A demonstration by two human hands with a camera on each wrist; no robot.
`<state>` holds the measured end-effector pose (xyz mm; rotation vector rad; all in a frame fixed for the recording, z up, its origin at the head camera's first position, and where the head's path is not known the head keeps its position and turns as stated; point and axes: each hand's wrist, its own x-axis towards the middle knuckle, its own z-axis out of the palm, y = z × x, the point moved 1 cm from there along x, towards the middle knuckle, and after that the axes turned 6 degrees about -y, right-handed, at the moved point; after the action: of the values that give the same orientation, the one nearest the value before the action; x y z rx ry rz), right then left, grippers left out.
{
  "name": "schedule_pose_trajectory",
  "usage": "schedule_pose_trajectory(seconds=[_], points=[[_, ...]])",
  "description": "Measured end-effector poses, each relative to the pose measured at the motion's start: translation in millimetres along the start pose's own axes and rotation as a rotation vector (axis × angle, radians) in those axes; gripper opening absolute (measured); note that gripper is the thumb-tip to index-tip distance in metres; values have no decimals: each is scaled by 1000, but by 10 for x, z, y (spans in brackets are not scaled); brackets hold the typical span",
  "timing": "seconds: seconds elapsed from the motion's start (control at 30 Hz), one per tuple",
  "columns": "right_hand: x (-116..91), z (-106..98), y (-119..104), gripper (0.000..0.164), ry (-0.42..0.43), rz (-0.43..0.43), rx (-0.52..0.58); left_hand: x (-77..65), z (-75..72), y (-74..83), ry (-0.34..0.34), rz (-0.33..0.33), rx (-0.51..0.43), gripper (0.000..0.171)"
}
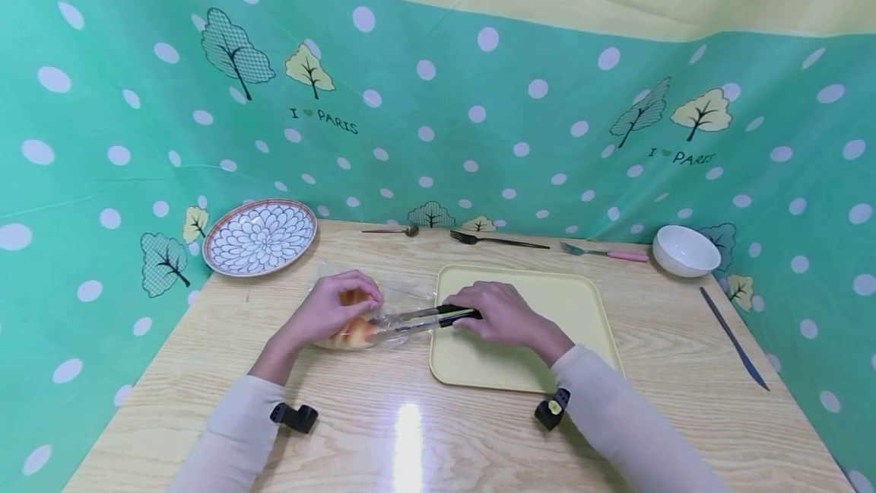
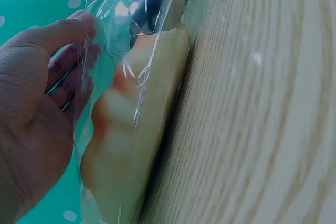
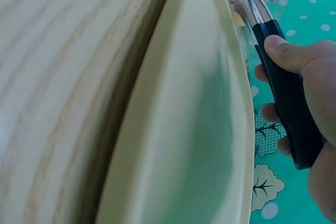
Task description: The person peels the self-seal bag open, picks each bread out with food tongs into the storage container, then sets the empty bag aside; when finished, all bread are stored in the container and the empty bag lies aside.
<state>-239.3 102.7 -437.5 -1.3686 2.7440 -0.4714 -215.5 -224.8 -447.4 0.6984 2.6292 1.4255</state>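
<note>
My left hand (image 1: 328,309) pinches the edge of a clear plastic bag (image 1: 407,291) between thumb and fingers. Inside the bag lies a golden bread roll (image 1: 352,335), browned on top, seen lengthwise through the film as bread (image 2: 134,114) in the left wrist view. With my right hand (image 1: 503,316) I grip the black handles of metal tongs (image 3: 286,90), thumb on one side and fingers on the other. The tongs' metal arms reach leftward into the bag, their tips at the bread's right end. Film glare partly hides the tips.
A pale yellow tray (image 1: 527,364) sits under my right hand. Along the back are a patterned plate (image 1: 261,238), a small spoon (image 1: 411,231), a black fork (image 1: 499,240), a pink-handled fork (image 1: 626,256) and a white bowl (image 1: 684,251). A dark knife (image 1: 734,337) lies far right.
</note>
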Motion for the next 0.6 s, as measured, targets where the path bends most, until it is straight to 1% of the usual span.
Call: schedule_pose_trajectory(seconds=[0.13, 0.27, 0.37, 0.6], points=[[-20, -23, -18, 31, 17, 8, -8, -4, 0, -14, -10, 3, 4, 15], [-73, -69, -12, 30, 35, 25, -20, -7, -2, -24, -18, 2, -3, 14], [-121, -83, 17, 32, 48, 41, -25, -9, -2, -30, -18, 6, -9, 12], [-226, -106, 95, 32, 65, 51, -21, -15, -1, -33, -14, 21, 9, 10]])
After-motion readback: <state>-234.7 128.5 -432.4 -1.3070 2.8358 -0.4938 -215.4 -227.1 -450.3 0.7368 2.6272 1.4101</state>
